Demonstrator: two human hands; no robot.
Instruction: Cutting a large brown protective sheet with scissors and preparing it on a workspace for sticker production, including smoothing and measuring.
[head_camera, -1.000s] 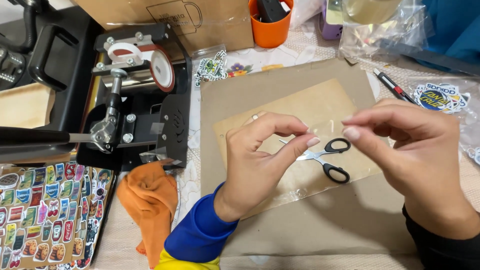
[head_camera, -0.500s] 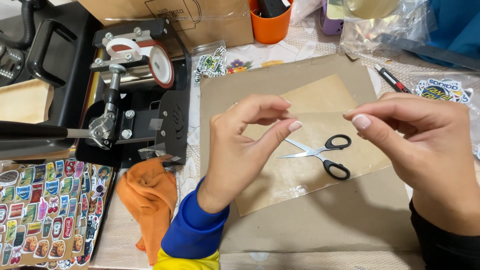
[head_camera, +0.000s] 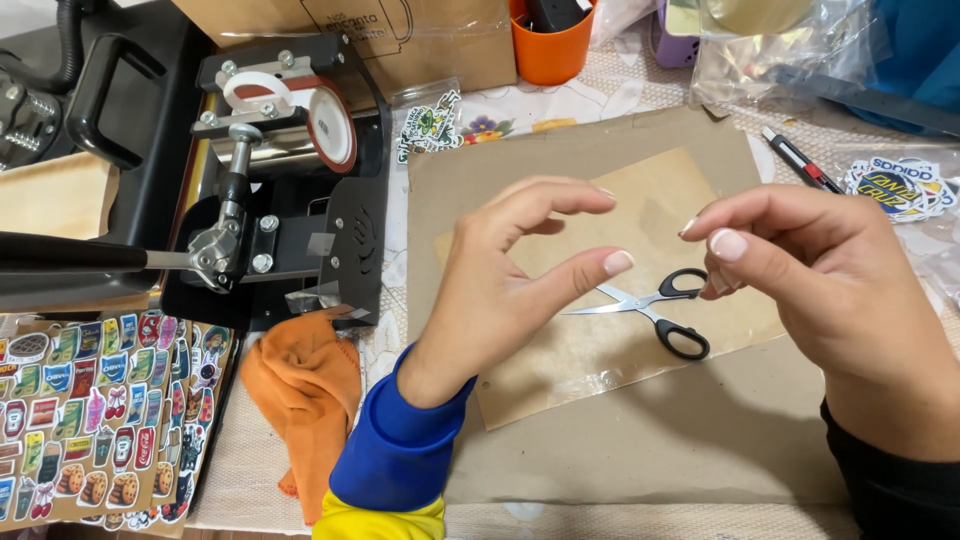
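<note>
My left hand (head_camera: 500, 290), in a blue sleeve with a yellow cuff, hovers over a glossy tan sheet (head_camera: 660, 190) with thumb and forefinger spread apart and nothing between them. My right hand (head_camera: 810, 290), in a black sleeve, is level with it on the right, thumb and fingertips pinched close. I cannot make out anything between them. A pair of black-handled scissors (head_camera: 655, 305) lies slightly open on the tan sheet, just below the gap between my hands. The sheet rests on a larger brown cardboard mat (head_camera: 700, 450).
A black mug heat press (head_camera: 290, 130) stands at left with its long handle pointing left. An orange cloth (head_camera: 305, 390) and a sheet of colourful stickers (head_camera: 90, 410) lie below it. At the back are a cardboard box (head_camera: 400, 40), an orange cup (head_camera: 550, 50), plastic bags, a pen (head_camera: 800, 160) and loose stickers (head_camera: 900, 185).
My left thumb and forefinger, pinched together a second ago, have opened wide. Both hands have drawn slightly apart and risen in view. The scissors have not moved.
</note>
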